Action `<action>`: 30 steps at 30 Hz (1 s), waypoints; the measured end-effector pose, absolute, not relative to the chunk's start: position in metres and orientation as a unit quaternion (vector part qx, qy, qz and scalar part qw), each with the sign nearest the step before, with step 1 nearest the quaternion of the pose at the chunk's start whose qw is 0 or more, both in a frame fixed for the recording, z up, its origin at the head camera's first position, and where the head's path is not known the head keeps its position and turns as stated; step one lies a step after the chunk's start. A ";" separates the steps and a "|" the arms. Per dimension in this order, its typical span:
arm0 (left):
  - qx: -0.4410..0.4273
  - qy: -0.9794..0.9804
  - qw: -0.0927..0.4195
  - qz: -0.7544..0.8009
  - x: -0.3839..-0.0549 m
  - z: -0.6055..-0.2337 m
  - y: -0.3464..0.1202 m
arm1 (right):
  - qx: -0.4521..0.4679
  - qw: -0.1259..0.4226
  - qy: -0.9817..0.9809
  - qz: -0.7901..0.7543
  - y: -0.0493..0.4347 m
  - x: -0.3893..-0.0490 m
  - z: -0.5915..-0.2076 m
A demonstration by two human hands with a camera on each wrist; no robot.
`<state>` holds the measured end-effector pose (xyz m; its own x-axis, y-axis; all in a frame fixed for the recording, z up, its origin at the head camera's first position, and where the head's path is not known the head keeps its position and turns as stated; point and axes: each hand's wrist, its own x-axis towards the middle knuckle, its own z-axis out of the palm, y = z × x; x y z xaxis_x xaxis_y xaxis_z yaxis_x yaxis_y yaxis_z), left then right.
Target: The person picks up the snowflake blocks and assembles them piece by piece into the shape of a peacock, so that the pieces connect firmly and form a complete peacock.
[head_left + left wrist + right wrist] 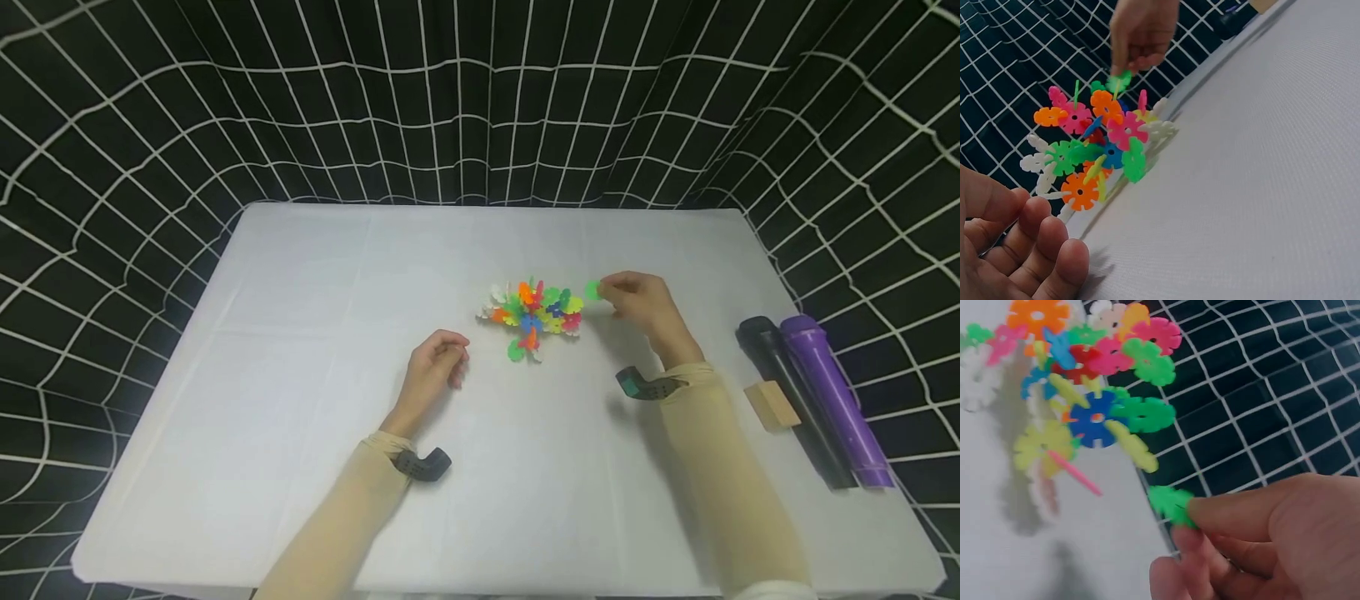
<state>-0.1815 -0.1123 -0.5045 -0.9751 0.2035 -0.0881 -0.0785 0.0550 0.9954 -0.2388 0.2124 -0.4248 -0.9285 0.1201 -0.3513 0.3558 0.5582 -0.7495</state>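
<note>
Many-coloured notched plastic discs, slotted together, form a spiky cluster (531,321) on the white table. Between its thumb and fingers, my right hand (643,304) pinches a single green snowflake disc (1171,505). That disc is just to the right of the cluster, apart from it in the right wrist view. My left hand (435,367) is to the left and nearer side of the cluster, its fingers loosely bent and holding nothing. In the left wrist view, an orange disc (1080,192) on the cluster is close beyond the left fingertips.
At the table's right side lie a black tube (795,400) and a purple tube (836,400), side by side. A small wooden block (772,406) touches the black one. Black cloth with a white grid (465,108) surrounds the white table (315,400).
</note>
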 end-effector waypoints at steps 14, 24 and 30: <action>0.058 0.720 0.076 0.688 -0.178 -0.505 -0.111 | 0.147 0.176 0.854 -0.467 0.205 -0.229 -0.448; 0.050 0.717 0.074 0.691 -0.180 -0.506 -0.111 | 0.147 0.181 0.854 -0.466 0.206 -0.235 -0.452; 0.045 0.717 0.081 0.691 -0.181 -0.507 -0.113 | 0.136 0.106 0.871 -0.459 0.207 -0.236 -0.434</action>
<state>-0.1806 -0.1128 -0.5066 -0.9828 0.1766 -0.0533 -0.0468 0.0406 0.9981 -0.2359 0.2074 -0.4338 -0.9407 0.1389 -0.3096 0.3339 0.5412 -0.7718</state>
